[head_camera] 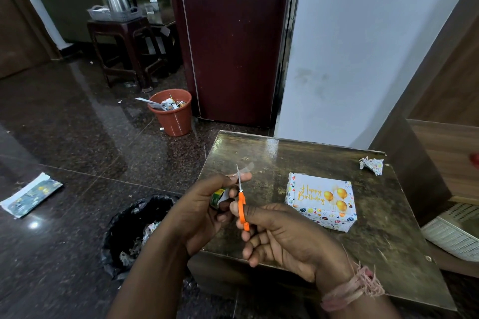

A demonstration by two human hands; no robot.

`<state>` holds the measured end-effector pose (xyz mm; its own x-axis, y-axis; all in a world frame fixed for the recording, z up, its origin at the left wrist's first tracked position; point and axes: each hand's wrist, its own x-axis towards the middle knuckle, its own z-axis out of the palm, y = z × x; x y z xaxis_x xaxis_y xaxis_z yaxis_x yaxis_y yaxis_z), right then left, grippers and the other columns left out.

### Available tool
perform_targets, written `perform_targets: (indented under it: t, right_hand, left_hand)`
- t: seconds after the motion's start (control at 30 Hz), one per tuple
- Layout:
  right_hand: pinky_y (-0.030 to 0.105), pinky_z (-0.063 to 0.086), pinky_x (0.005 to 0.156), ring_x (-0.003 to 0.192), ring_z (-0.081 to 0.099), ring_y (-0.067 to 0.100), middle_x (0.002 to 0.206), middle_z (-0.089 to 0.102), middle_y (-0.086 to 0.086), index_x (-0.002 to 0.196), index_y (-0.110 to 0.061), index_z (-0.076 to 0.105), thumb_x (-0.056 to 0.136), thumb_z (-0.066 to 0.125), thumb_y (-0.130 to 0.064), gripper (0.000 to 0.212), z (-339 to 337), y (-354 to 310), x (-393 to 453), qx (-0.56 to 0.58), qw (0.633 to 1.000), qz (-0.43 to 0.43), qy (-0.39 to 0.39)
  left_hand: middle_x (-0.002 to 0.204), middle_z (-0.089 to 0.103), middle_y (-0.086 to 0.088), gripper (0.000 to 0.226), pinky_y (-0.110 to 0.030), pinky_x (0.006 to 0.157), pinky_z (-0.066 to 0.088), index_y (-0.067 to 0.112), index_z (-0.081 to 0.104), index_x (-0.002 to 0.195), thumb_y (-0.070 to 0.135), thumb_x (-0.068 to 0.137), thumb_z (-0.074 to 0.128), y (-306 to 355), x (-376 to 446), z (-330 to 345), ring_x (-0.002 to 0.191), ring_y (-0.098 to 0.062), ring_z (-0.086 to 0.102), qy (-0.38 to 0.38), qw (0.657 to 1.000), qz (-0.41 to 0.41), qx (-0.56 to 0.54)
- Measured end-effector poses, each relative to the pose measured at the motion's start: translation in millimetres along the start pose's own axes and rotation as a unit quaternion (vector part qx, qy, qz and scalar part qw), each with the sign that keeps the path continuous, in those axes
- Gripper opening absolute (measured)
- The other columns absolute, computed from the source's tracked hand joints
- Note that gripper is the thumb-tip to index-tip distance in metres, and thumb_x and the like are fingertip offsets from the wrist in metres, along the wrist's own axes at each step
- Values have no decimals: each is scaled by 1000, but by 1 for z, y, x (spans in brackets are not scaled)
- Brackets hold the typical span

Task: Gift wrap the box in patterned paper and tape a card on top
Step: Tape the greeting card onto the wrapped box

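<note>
1. Head view: the left hand [199, 211] has its grip closed round a small green-and-white roll of clear tape [219, 197], with a short clear strip of tape [245, 168] drawn out past the fingertips.
2. The right hand [282, 234] has its grip closed on the orange-handled scissors [241, 199], whose blades point up and away, crossing the strip.
3. The box wrapped in white patterned paper [321, 215] lies on the dark, worn tabletop [259, 153], to the right of both hands and nearer the right one, its long axis running left to right.
4. The white card [320, 193] on top reads "Happy Birthday" in gold script, beside gold balloons. The roll's label is too small to read.
5. Judged: the cut strip must travel rightward to the card.
</note>
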<state>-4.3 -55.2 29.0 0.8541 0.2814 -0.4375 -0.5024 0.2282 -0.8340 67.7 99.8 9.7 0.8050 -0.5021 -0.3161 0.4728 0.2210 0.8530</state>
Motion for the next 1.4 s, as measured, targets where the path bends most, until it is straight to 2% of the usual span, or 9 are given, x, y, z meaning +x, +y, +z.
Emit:
perform_targets:
  t: [0.33,0.53,0.77,0.83,0.9,1.0,1.1,1.23,1.4]
  right_hand:
    - [25,48,41,48,58,18,67,54,9,82,-5,62,81,77,-33,32,-2,0,1,4,1000,-12,11]
    - [24,46,39,48,57,18,66,56,8,88,-1,61,90,73,-21,24,0,0,1,-12,999,-21,44]
    - [29,49,44,49,57,22,66,60,9,92,-1,59,94,70,-25,27,3,-1,4,-60,990,-53,116]
    - [34,51,52,48,62,26,61,65,8,84,-5,59,96,68,-32,32,1,4,8,-178,965,-44,186]
    - [35,57,59,52,69,26,64,71,8,83,-9,62,97,59,-41,35,-1,10,12,-328,909,-37,253]
    - [37,60,71,74,75,29,82,75,12,91,-12,63,99,48,-39,32,5,17,14,-452,846,-22,283]
    - [32,57,71,79,75,29,84,75,16,89,-7,67,100,46,-34,36,13,20,13,-478,833,-13,278]
    - [31,49,75,99,70,31,101,73,13,90,-8,65,101,48,-31,31,19,18,11,-528,781,-7,332]
    - [31,48,75,103,68,30,105,72,13,68,-16,37,100,49,-30,36,22,12,4,-533,782,8,323]
  left_hand:
    - [73,46,4,36,-25,57,23,9,74,123,23,96,56,0,-1,2,58,-6,34,0,1000,-8,8]
    - [75,48,3,35,-24,53,28,6,75,121,21,97,54,1,-1,2,60,-7,37,0,1000,1,7]
    - [77,52,2,38,-20,47,31,3,73,122,18,91,57,2,2,-1,58,-6,39,21,999,19,-39]
    - [78,53,2,42,-20,49,32,2,71,125,19,89,59,1,3,0,59,-6,40,29,998,29,-44]
    - [80,53,2,41,-21,50,33,1,69,127,18,91,59,0,4,0,61,-6,41,35,998,35,-50]
    - [84,55,0,39,-21,52,37,2,68,129,20,96,58,0,5,0,63,-7,44,34,997,36,-57]
    - [89,60,-1,40,-21,57,45,3,68,130,22,95,59,1,4,1,68,-9,51,25,997,41,-60]
    - [97,65,-7,41,-23,64,54,2,66,132,21,95,59,2,3,3,77,-15,60,7,996,54,-74]
    - [111,70,-12,41,-27,76,60,3,67,131,19,94,61,0,4,4,90,-22,67,-5,996,56,-72]
